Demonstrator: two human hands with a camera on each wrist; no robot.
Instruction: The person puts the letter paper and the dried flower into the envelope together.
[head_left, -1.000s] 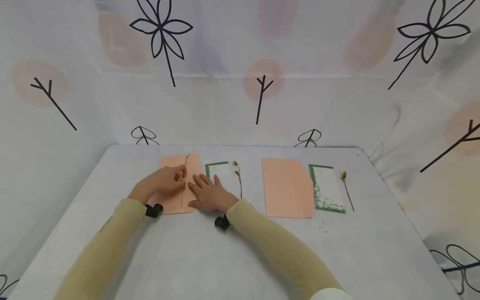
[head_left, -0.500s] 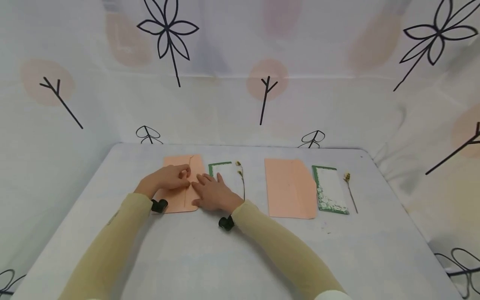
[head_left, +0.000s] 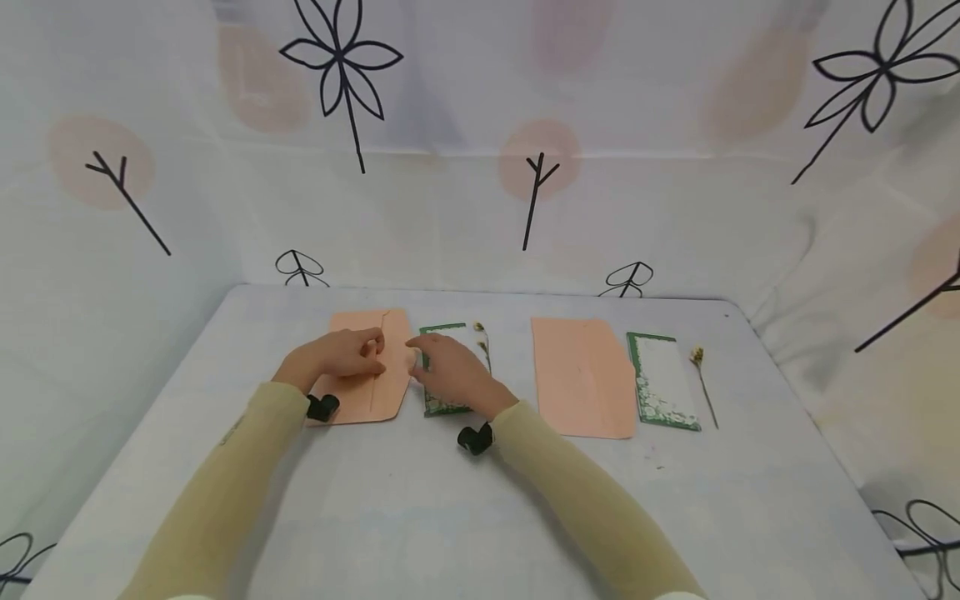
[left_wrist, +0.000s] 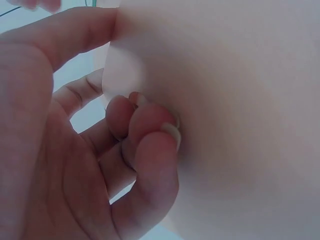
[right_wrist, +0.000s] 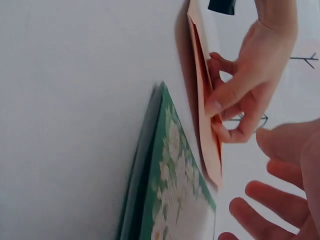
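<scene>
A peach envelope (head_left: 395,358) lies on the left of the table, its long flap seam running front to back. My left hand (head_left: 333,357) is over it, thumb and fingertips curled together at the flap; in the right wrist view the envelope's opening edge gapes slightly beside that hand. My right hand (head_left: 453,367) hovers just right of the envelope, fingers spread and relaxed and holding nothing. Beneath it is a white card with a green floral border (right_wrist: 180,185), partly hidden in the head view. A dried flower sprig (head_left: 478,327) lies just beyond, its lower stem covered.
Farther right on the white table (head_left: 420,508) lie a second peach envelope (head_left: 581,379), another green-bordered card (head_left: 667,383) and a dried yellow flower (head_left: 697,356). A patterned cloth (head_left: 450,217) hangs behind the table's back edge.
My right hand has lifted off the envelope's right part and shifted right over the card, uncovering the envelope's edge and the card's lower border. The left hand stays at the flap.
</scene>
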